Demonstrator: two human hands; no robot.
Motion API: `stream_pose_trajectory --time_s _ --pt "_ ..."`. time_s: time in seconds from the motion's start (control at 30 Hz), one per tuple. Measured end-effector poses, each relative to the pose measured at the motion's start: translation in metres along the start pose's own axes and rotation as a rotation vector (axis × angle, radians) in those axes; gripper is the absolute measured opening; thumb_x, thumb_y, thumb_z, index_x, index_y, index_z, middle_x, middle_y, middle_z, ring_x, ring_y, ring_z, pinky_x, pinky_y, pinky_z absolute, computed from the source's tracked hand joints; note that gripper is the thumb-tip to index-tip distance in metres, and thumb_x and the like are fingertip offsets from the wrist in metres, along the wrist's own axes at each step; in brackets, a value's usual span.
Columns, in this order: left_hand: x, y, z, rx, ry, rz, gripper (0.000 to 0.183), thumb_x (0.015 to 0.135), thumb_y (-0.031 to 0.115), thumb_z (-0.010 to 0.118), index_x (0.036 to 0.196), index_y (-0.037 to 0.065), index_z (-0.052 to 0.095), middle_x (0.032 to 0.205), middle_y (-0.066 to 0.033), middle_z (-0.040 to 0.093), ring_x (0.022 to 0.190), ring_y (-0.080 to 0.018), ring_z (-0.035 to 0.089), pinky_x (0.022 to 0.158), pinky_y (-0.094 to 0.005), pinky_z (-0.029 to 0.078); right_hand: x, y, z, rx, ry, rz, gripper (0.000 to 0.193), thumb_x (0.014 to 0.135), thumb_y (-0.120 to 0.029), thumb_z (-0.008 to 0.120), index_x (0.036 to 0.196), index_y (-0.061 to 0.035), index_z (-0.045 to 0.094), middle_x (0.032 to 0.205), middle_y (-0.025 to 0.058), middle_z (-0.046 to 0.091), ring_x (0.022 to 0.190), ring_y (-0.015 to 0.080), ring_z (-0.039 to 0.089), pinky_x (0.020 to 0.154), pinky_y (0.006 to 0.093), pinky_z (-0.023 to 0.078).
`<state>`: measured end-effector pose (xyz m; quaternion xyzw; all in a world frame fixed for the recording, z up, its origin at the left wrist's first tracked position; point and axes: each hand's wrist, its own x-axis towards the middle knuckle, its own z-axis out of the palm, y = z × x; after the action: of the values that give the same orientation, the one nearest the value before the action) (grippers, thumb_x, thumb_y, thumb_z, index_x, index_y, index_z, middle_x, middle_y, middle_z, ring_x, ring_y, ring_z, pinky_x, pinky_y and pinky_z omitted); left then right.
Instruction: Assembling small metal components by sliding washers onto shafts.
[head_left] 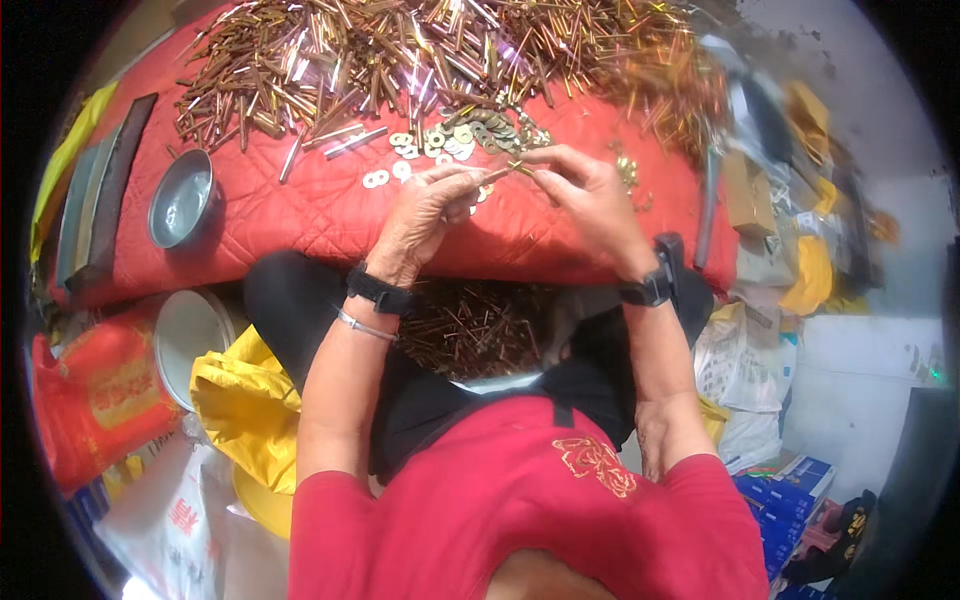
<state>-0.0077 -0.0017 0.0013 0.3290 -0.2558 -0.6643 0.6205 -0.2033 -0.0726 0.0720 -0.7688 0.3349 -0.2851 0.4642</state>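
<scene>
My left hand (432,212) and my right hand (595,205) meet over the near part of a red quilted cloth (330,225). Their fingertips pinch a slim brass-coloured metal rod (521,168), which looks like a bolt. Fingers hide most of it, so its ends are hard to make out. Just beyond the hands lie several flat round washers (460,140), with a few loose ones nearer my left hand. Small brass-coloured nuts (628,172) are scattered to the right of my right hand.
A large heap of metal rods and tubes (400,65) covers the far side. A grey metal bowl (181,200) stands at left. Between my legs sits a container of more rods (475,325). Yellow bags (245,395), a white bucket (190,345) and blue boxes (795,500) surround me.
</scene>
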Motion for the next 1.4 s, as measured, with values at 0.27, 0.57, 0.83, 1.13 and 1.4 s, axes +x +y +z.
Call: stream_pose_trajectory --time_s 0.27,0.57,0.83,1.13,1.4 --pt "-0.002 0.003 0.0 0.002 0.001 -0.005 0.014 0.087 0.013 0.063 0.095 0.001 0.066 0.067 0.0068 0.049 0.054 -0.002 0.037 0.049 -0.018 0.027 -0.001 0.006 -0.002 0.0 -0.031 -0.033 0.019 0.089 -0.008 0.06 0.107 -0.0054 0.067 0.08 -0.0056 0.061 0.065 0.002 0.047 0.056 0.0204 0.04" --pt "-0.007 0.011 0.002 0.32 -0.139 -0.142 0.018 0.086 0.016 0.066 0.097 0.002 0.068 0.067 0.007 0.05 0.055 -0.0022 0.037 0.049 -0.0182 0.027 -0.007 0.01 -0.032 0.003 -0.35 0.02 0.018 0.088 -0.011 0.061 0.105 -0.0067 0.068 0.077 -0.0049 0.06 0.067 0.0018 0.047 0.057 0.0192 0.039" --pt "-0.008 0.011 0.002 0.337 -0.133 -0.136 0.019 0.086 0.019 0.067 0.096 0.002 0.068 0.07 0.0055 0.053 0.057 -0.0025 0.04 0.05 -0.0183 0.028 -0.012 0.014 -0.026 0.1 -0.339 0.121 0.019 0.089 -0.012 0.061 0.106 -0.0058 0.067 0.083 -0.0044 0.061 0.073 0.0017 0.05 0.062 0.0192 0.041" --pt "0.008 -0.007 -0.003 -0.083 0.164 0.011 0.013 0.086 0.013 0.068 0.09 0.003 0.06 0.077 -0.0024 0.062 0.063 -0.0049 0.056 0.05 -0.0135 0.041 -0.003 0.007 0.002 0.218 -0.173 0.136 0.016 0.089 -0.01 0.06 0.102 -0.0031 0.066 0.088 -0.0012 0.063 0.082 0.0053 0.054 0.072 0.0236 0.045" --pt "0.003 -0.029 0.013 -0.04 0.137 -0.023 0.019 0.09 0.024 0.064 0.086 0.006 0.06 0.074 -0.0035 0.063 0.062 -0.0097 0.057 0.057 -0.0203 0.044 0.013 0.021 0.067 0.082 0.387 -0.208 0.025 0.093 -0.024 0.056 0.103 -0.0024 0.063 0.095 0.0099 0.056 0.09 0.0206 0.057 0.078 0.0307 0.046"
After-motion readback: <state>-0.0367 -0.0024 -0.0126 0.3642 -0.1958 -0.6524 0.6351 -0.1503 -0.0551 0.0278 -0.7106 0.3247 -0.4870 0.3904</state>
